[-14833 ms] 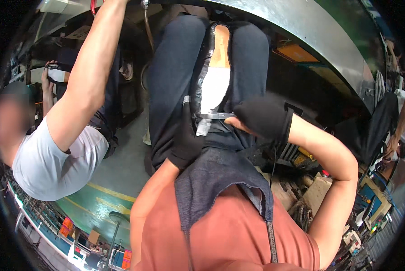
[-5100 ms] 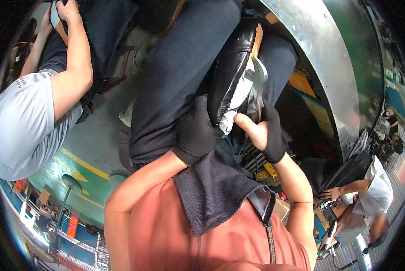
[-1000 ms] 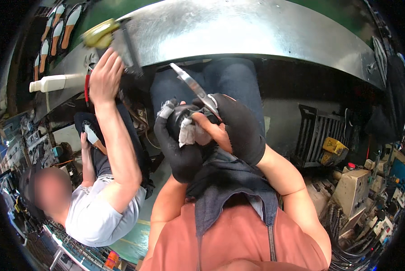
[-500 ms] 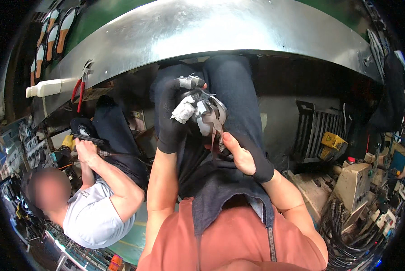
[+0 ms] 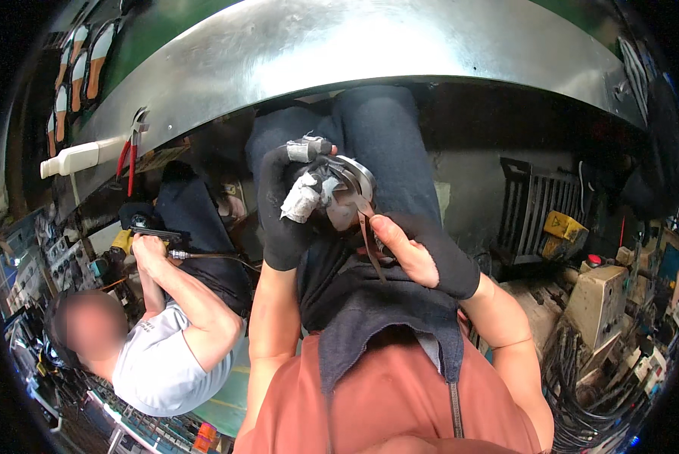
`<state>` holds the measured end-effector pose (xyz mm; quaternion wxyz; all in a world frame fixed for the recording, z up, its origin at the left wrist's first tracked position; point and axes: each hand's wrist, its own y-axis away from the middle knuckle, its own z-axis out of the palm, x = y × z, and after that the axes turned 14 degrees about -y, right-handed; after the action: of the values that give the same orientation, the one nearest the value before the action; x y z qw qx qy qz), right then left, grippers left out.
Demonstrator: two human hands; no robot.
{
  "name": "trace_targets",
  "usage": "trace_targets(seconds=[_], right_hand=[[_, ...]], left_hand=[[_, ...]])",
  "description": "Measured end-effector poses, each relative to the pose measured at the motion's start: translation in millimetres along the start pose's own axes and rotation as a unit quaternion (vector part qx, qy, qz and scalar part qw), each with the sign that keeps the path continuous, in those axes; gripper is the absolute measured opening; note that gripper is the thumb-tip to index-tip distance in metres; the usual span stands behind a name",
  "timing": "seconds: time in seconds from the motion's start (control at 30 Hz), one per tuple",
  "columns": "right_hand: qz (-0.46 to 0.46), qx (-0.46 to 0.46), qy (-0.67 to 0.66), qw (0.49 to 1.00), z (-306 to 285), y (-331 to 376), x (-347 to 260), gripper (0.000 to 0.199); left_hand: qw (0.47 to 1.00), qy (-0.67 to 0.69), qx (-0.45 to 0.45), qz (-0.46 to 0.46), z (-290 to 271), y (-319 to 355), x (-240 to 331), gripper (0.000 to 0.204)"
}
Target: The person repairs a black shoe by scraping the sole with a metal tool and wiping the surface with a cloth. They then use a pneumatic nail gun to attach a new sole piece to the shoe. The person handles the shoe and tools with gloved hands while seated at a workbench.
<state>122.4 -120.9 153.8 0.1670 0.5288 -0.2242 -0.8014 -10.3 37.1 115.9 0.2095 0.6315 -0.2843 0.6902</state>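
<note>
Left hand (image 5: 282,219), 2 digits wrapped white: fingers grip the black boot (image 5: 342,215) over the lap (image 5: 388,144). Right hand (image 5: 430,257): fingers closed around metal pincers (image 5: 363,207) at the boot's underside.

head view: single wide fisheye, left one of a side-by-side pair worn on the head. aim: steeply down the wearer's front; upright, unmirrored. nearest, lower edge: red shirt (image 5: 400,378), large. close range, about centre: left hand (image 5: 286,204) and right hand (image 5: 430,257), seen from above. beyond, upper edge: metal table (image 5: 430,49), front edge bowed by the lens. side coverage: co-worker (image 5: 169,367) at left, boxy machine (image 5: 596,303) at right. corners: black.
</note>
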Motion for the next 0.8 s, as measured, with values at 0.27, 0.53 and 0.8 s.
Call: trace_targets(seconds=[0.27, 0.53, 0.8], right_hand=[[0.107, -0.026, -0.399, 0.91, 9, -9, 9, 0.045], [-0.078, -0.053, 0.035, 0.995, -31, -10, -15, 0.045], [-0.002, 0.067, -0.019, 0.998, 5, 5, -3, 0.048]], left_hand=[[1.0, -0.001, 0.009, -0.03, 6, 2, 7, 0.036], [1.0, 0.008, 0.013, -0.011, 2, 2, -1, 0.033], [0.999, -0.01, 0.023, -0.046, 9, 3, 7, 0.026]])
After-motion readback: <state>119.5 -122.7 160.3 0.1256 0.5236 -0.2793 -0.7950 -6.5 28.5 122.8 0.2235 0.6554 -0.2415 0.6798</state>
